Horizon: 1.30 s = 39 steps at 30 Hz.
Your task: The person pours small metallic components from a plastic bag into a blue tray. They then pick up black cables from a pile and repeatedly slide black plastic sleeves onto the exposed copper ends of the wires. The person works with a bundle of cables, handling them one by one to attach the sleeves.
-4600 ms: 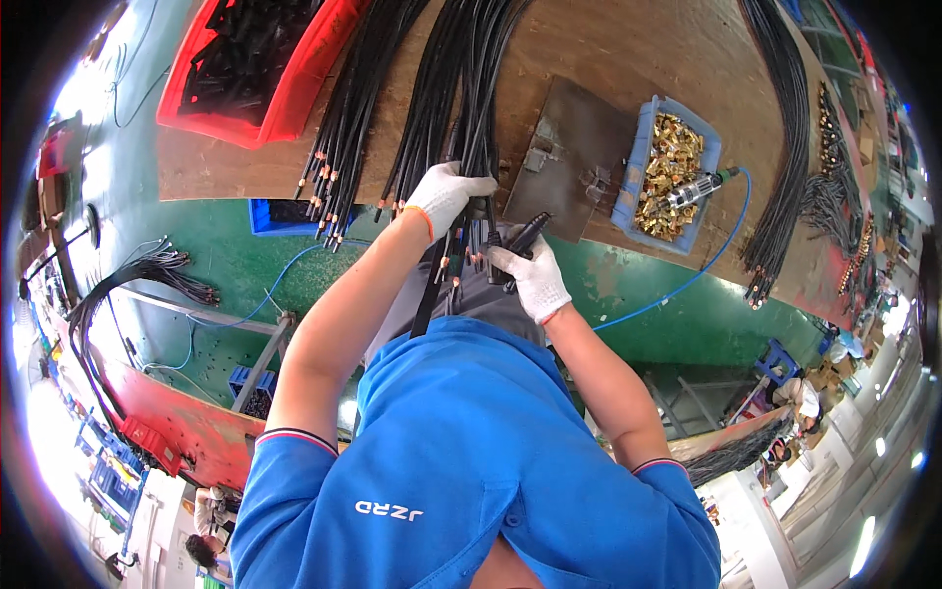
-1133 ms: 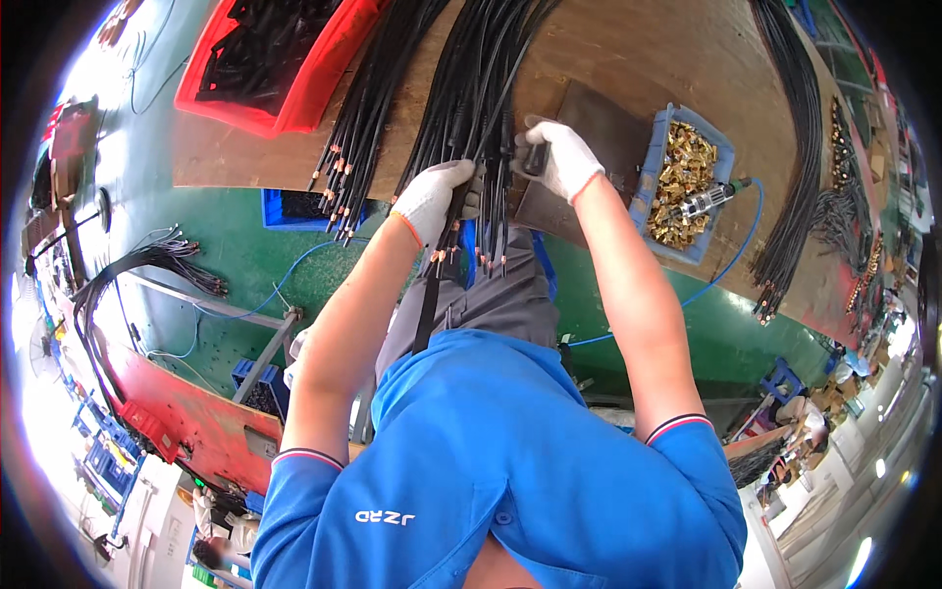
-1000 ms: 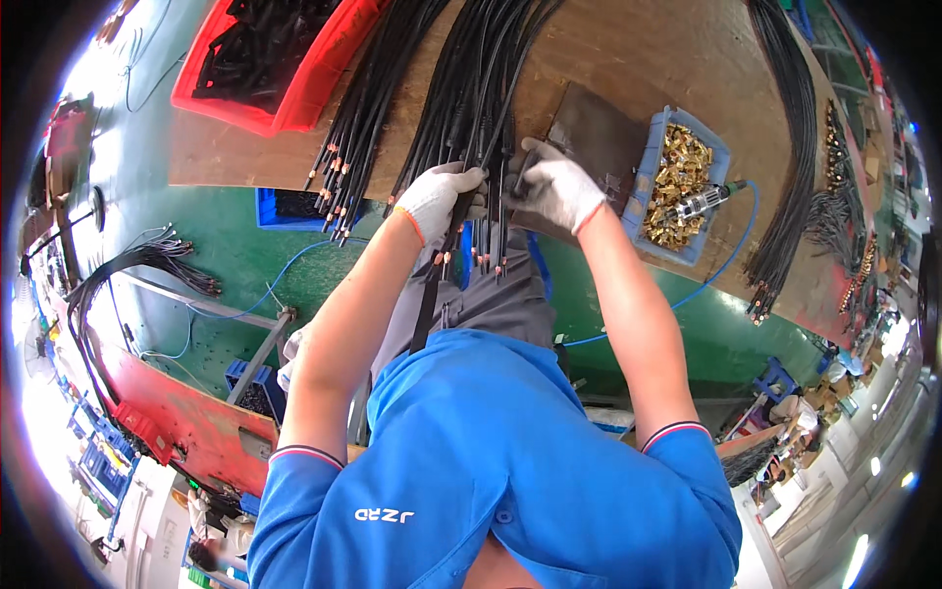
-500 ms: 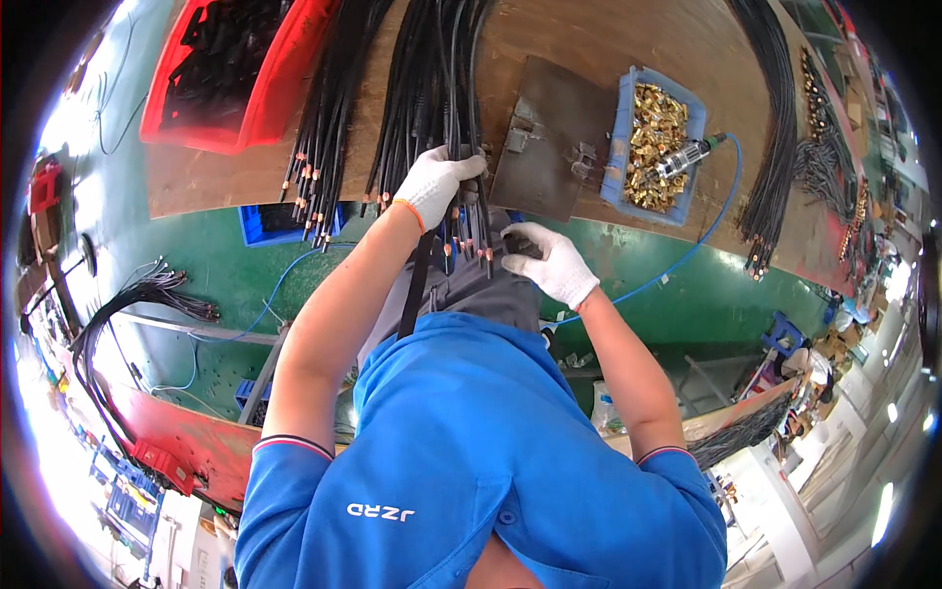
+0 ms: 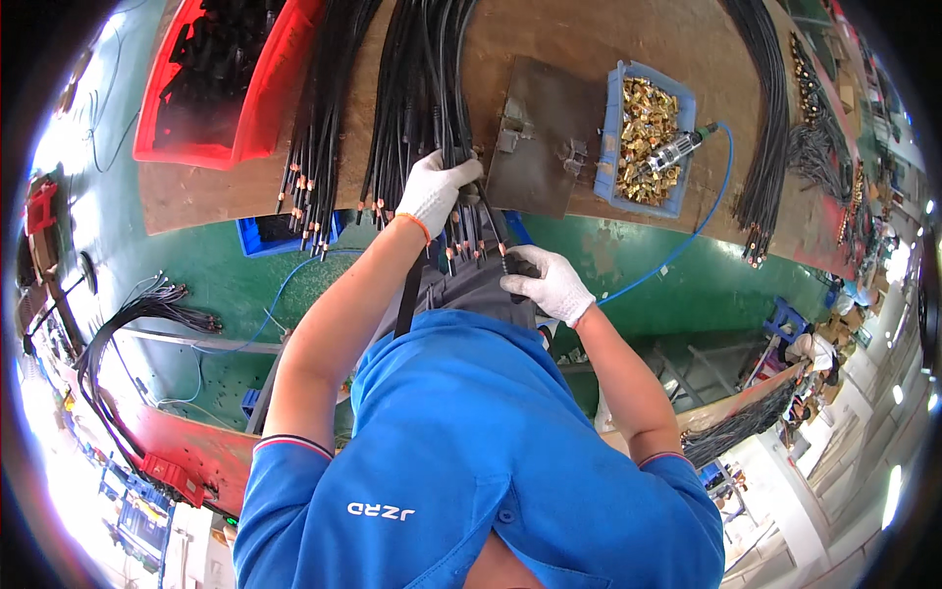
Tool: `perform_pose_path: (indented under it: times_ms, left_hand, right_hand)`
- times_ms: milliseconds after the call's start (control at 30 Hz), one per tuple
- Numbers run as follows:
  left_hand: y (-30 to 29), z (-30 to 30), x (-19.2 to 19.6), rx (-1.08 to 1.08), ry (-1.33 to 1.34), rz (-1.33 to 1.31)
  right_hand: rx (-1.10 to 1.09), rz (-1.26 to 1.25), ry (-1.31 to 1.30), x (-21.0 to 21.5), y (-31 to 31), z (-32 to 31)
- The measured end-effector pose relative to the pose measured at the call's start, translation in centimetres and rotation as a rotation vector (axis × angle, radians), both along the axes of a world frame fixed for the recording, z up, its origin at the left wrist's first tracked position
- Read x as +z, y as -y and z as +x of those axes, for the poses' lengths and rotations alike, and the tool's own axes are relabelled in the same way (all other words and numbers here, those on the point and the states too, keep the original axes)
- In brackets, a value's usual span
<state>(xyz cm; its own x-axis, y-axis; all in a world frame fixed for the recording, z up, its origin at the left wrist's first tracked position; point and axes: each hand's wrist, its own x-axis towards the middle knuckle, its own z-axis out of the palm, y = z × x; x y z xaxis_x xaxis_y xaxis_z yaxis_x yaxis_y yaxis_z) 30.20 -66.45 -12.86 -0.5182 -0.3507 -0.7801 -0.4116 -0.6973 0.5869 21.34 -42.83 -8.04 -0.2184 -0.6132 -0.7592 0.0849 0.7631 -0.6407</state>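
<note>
Looking nearest first, I see my right hand (image 5: 552, 285) closed on one black cable end (image 5: 510, 263), tip pointing toward my body. My left hand (image 5: 435, 188) grips the cable bundle (image 5: 422, 88), whose long axis runs away across the wooden bench (image 5: 589, 39). Farther off sit one blue bin (image 5: 610, 147) and one red tray (image 5: 265, 88).

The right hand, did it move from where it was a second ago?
Yes. The right hand was up on the bench beside the blue bin of brass parts; now it sits lower, off the bench edge, gripping a black cable.
</note>
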Motion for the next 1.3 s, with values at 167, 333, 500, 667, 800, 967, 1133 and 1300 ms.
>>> perform_pose_path:
  times_ms: [167, 333, 500, 667, 800, 967, 1133, 1300]
  left_hand:
    - [-0.7, -0.2, -1.1, 0.02, -0.077, 0.009]
    - [0.8, 1.3, -0.5, -0.057, 0.026, -0.103]
    - [2.1, 3.8, -2.5, 0.046, 0.015, -0.065]
    - [2.5, 5.0, -3.2, 0.05, -0.052, -0.073]
    - [0.8, 4.9, -7.3, 0.017, -0.053, -0.232]
    - [1.1, 5.3, -5.4, 0.047, -0.039, -0.179]
    - [1.2, 5.8, -4.7, 0.02, -0.036, -0.299]
    - [0.9, 6.3, -4.3, 0.033, -0.052, -0.195]
  right_hand:
    - [-0.121, -0.163, -0.095, -3.9, 3.2, -0.1]
    - [-0.179, -0.219, -0.18, -7.5, 10.1, -1.9]
    - [-0.148, -0.204, -0.342, -9.3, 18.3, -5.7]
    - [-0.061, -0.156, -0.746, -6.3, 25.0, -7.2]
    - [-0.056, -0.497, -0.741, -5.1, 31.7, -6.8]
    - [0.339, -0.849, -1.0, -0.3, 43.4, -2.0]
    - [0.938, -0.886, -1.082, -1.8, 54.0, 0.9]
    - [1.447, -0.475, -0.958, -3.1, 59.4, 4.1]
